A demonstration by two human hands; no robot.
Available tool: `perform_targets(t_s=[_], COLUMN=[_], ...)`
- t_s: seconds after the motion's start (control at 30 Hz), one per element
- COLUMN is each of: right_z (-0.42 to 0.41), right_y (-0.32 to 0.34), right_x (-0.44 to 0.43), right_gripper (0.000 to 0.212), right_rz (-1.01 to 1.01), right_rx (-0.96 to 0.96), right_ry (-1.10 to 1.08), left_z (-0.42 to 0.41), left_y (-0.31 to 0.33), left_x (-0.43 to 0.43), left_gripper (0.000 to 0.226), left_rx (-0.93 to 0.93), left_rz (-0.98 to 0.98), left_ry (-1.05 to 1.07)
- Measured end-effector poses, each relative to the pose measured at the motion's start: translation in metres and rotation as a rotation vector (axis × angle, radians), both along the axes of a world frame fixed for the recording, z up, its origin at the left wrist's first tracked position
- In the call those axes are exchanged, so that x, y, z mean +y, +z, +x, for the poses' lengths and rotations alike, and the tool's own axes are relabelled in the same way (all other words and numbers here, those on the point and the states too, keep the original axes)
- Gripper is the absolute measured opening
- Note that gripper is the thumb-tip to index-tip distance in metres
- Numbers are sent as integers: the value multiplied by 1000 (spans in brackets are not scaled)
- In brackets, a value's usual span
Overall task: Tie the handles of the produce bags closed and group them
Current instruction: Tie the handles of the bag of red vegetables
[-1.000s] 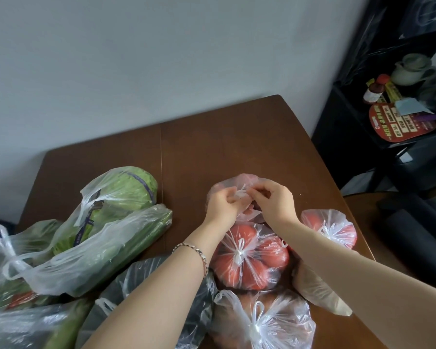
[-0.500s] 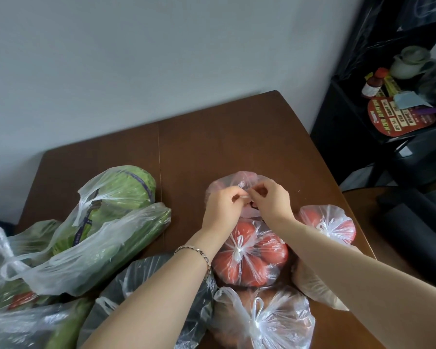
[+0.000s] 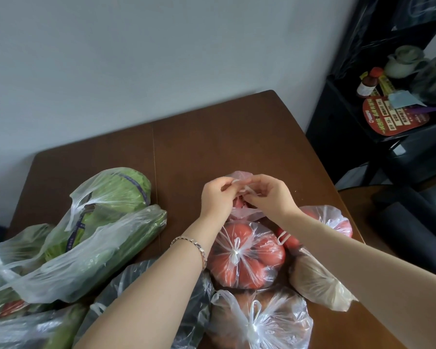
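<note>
Brown wood makes up the table (image 3: 212, 137), which is pushed against a pale grey wall (image 3: 136, 59). We see both hands meeting over a small pinkish bag (image 3: 239, 175) near the table's middle. The left hand (image 3: 215, 197) and right hand (image 3: 269, 195) each have fingers curled, pinching the bag's thin white handles (image 3: 246, 188) between them. We cannot tell whether a knot has formed there. A bracelet (image 3: 191, 244) circles the left wrist.

Just on the near side of the pinkish bag lies a clear bag of tomatoes (image 3: 247, 255), its handles knotted on top. Another tied tomato bag (image 3: 330, 217) sits to the right, partly behind the right forearm. A bag with brownish contents (image 3: 315, 280) touches the tomatoes on the right, and a knotted clear bag (image 3: 262, 323) lies at the near edge.

On the left we see a cabbage bag (image 3: 116, 190) with loose handles. A bag of long green vegetables (image 3: 111, 248) leans against it, and a dark bag (image 3: 141, 280) lies under the left forearm.

At the right stands a black shelf (image 3: 342, 122) holding a red-capped bottle (image 3: 369, 83) and a pale teapot (image 3: 403, 60).
</note>
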State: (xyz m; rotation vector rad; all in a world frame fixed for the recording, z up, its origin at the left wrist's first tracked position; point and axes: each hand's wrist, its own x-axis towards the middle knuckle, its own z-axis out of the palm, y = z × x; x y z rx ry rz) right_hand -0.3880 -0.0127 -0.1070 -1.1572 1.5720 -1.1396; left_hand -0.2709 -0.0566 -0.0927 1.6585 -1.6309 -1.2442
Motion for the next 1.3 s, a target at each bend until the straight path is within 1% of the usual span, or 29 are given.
perform_targets(t_s=[0.03, 0.07, 0.13, 0.2, 0.27, 0.37, 0.4, 0.43, 0.47, 0.53, 0.6, 0.63, 0.7, 0.8, 0.9, 0.93, 1.0, 1.03, 1.1, 1.13, 1.2, 1.23, 1.27, 1.3], right_z=[2, 4, 7, 8, 6, -1, -4, -6, -9, -13, -17, -21, -33, -54, -59, -57, -54, -52, -48, -44, -34, -29, -26, -23], right_y=[0, -1, 0, 0, -1, -3, -3, -2, 0, 3, -1, -7, -24, -49, -65, -66, -62, -58, -44, -34, -14, -5, 1, 6], right_x=[0, 0, 0, -3, -7, -16, -20, -24, -29, -35, -37, -38, -34, -21, -16, -17, -21, -23, -25, -25, -26, -28, -31, -33], right_gripper=[27, 25, 20, 17, 18, 24, 26, 29, 32, 31, 25, 25, 28, 30, 28, 28, 28, 27, 24, 22, 16, 15, 15, 16], right_rz=[-14, -14, 5, -16, -65, -44, -15, 30, 78, 151, 243, 297, 373, 463, 525, 528, 504, 471, 354, 275, 155, 122, 107, 97], right_rx=[-8, -9, 37, 200, 390, 543, 551, 516, 439, 212, 13, -19, 48, 207, 266, 267, 221, 162, -11, -87, -167, -190, -205, -209], right_ry=[-12, -37, -102, -98, -14, 107, 127, 127, 98, -13, -125, -165, -185, -198, -177, -183, -241, -288, -361, -349, -243, -184, -146, -137], left_z=[0, 1, 2, 4, 3, 1, 2, 4, 7, 10, 10, 11, 21, 46, 59, 59, 57, 54, 45, 40, 25, 17, 12, 8], left_y=[2, 4, 4, 5, 6, 3, 3, 1, -1, -5, -14, -18, -29, -48, -63, -65, -65, -64, -56, -49, -32, -24, -20, -16], left_x=[-2, -3, -6, -9, -13, -24, -30, -37, -44, -56, -64, -71, -80, -87, -82, -79, -77, -77, -77, -74, -64, -57, -52, -47], left_gripper=[10, 12, 24, 27, 22, 16, 14, 15, 18, 19, 17, 18, 19, 17, 18, 21, 28, 27, 21, 18, 17, 18, 18, 21], left_rx=[41, 83, 130, 131, 117, 58, 21, -35, -111, -268, -351, -379, -465, -570, -648, -650, -572, -473, -193, -40, 250, 330, 312, 254], left_rz=[80, 150, 239, 280, 302, 239, 180, 94, -6, -178, -230, -215, -173, -105, -69, -64, -65, -77, -79, -61, 64, 131, 168, 185], left_ry=[15, 30, 48, 57, 77, 132, 155, 172, 171, 122, 126, 163, 207, 152, 95, 108, 185, 231, 292, 292, 218, 135, 35, -50])
